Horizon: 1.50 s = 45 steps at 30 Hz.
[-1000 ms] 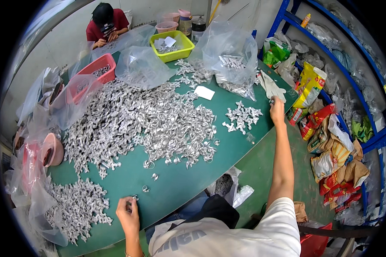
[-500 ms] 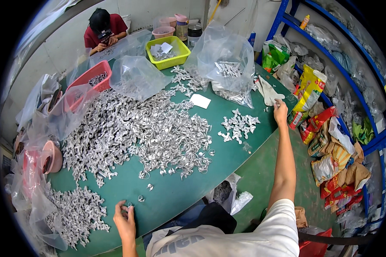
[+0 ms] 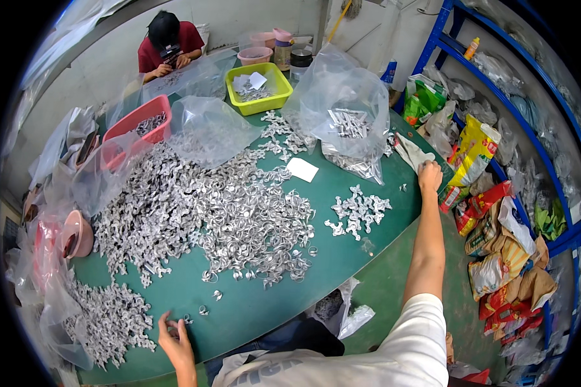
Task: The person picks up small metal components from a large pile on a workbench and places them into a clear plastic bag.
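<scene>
At the table's right edge, my right hand [image 3: 430, 175] is closed on the near end of a whitish cloth glove [image 3: 412, 153]; its fingertips are partly hidden. My left hand [image 3: 176, 342] is low over the front of the green table [image 3: 252, 316], thumb and fingers apart, holding nothing I can see. Just beyond its thumb lies a small silver metal ring [image 3: 187, 318], with another ring [image 3: 203, 310] beside it. A large heap of silver rings [image 3: 258, 226] spreads over the middle of the table. Between it and my right arm is a small cluster of metal pieces [image 3: 358, 211].
More metal pieces [image 3: 113, 326] lie at the left. Farther back are a red basin [image 3: 161, 126], a yellow basin [image 3: 281, 100] and a clear plastic bag [image 3: 336, 84] with metal parts. Another person [image 3: 168, 48] sits across the table. Blue shelving [image 3: 432, 42] and packages stand at the right.
My right hand has closed on the glove and pulled its near end slightly. My left hand has shifted left, away from the rings. The whole view has turned a little.
</scene>
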{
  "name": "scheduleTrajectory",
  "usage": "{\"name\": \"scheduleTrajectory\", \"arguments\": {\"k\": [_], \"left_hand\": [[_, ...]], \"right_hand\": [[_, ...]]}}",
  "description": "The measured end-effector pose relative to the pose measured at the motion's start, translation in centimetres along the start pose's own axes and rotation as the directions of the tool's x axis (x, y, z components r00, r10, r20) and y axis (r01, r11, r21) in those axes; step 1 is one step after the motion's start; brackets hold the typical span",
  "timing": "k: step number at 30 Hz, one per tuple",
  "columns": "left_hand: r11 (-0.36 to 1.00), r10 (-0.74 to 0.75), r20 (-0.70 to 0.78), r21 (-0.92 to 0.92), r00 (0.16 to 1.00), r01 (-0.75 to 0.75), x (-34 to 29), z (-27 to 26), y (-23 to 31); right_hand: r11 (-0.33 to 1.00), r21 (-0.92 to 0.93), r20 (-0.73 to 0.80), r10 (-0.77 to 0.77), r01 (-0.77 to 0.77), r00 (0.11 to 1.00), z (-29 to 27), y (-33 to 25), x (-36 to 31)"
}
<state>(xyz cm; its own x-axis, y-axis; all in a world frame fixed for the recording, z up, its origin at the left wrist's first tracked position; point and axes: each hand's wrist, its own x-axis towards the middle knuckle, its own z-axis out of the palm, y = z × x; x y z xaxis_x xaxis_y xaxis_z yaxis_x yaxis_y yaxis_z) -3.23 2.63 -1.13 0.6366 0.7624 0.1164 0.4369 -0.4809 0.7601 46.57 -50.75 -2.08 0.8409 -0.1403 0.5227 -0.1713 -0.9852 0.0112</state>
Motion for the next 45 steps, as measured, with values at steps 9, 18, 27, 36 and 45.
{"name": "scheduleTrajectory", "arguments": {"k": [9,18,27,36,45], "left_hand": [[0.999,-0.031,-0.111,-0.025,0.993,0.029,-0.9,-0.3,0.3],[0.996,0.052,-0.110,-0.073,0.993,-0.060,-0.5,-0.6,0.9],[0.916,0.358,0.167,-0.252,0.919,-0.312,-1.4,1.2,5.5],[0.863,0.442,0.423,0.039,0.791,-0.503,-0.5,2.3,4.7],[0.807,0.420,0.519,0.161,0.745,-0.567,1.1,4.1,4.3]], "right_hand": [[0.786,0.615,0.168,-0.055,-0.062,0.984,-5.3,-2.2,-5.7],[0.922,0.296,-0.259,-0.175,0.250,0.950,-7.1,-4.4,-9.5],[0.369,0.881,0.025,-0.661,0.295,0.750,-22.4,-22.7,-26.6],[0.399,0.797,-0.035,-0.720,0.454,0.693,-22.0,-28.0,-30.5],[0.341,0.875,-0.006,-0.701,0.343,0.713,-25.1,-27.3,-28.1]]}}
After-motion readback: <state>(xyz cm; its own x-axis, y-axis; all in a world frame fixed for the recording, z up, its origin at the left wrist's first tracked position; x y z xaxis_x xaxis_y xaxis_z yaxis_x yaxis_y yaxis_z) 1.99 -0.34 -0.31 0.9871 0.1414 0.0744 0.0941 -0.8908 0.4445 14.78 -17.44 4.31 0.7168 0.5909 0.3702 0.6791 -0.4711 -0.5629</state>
